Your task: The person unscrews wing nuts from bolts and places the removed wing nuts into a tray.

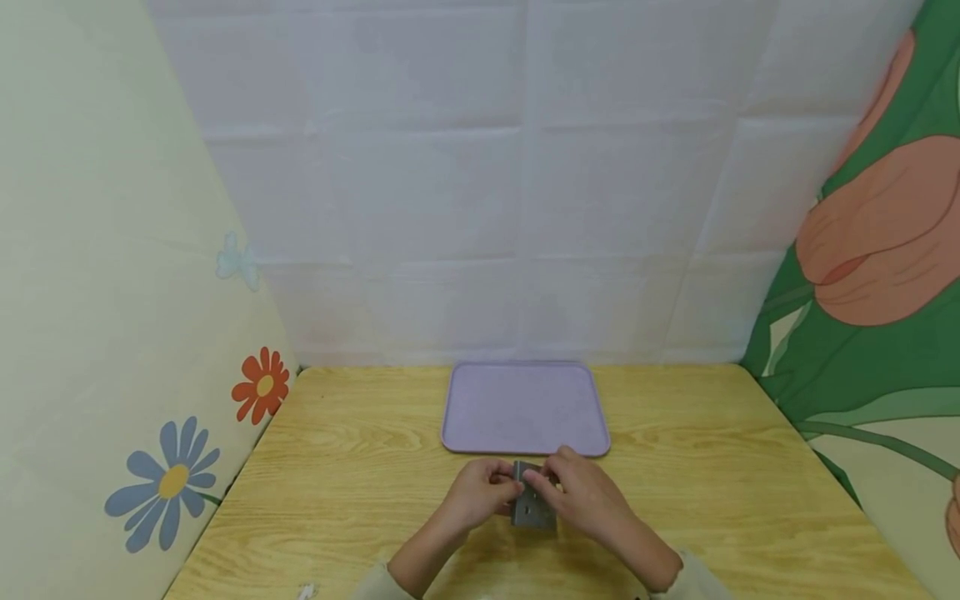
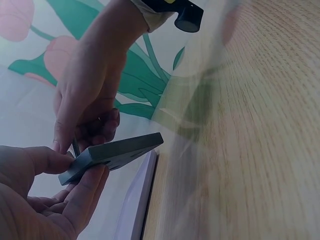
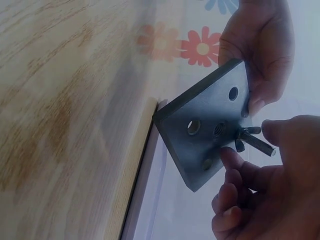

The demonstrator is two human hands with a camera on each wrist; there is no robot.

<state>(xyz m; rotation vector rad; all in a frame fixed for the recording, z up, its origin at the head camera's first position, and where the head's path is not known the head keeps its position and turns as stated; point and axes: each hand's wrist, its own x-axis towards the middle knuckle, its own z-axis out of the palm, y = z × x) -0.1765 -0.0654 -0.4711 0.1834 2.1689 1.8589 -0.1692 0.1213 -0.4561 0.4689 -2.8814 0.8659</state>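
A dark grey metal plate (image 3: 207,107) with several round holes is held tilted above the table, in front of the tray. My left hand (image 1: 480,492) pinches it by one edge, thumb on one face and fingers on the other, as the left wrist view shows. From the plate's face sticks a threaded bolt (image 3: 260,145) carrying a wing nut (image 3: 244,137). Around this wing nut curl the thumb and forefinger of my right hand (image 1: 588,492), fingertips right at its wings. The right hand's other fingers are folded in.
A lilac tray (image 1: 525,408) lies at the back of the wood-grain table (image 1: 360,475), against a white sheet (image 1: 420,192). Flower-printed cloths hang on both sides. One small whitish scrap (image 1: 307,592) lies near the front left edge.
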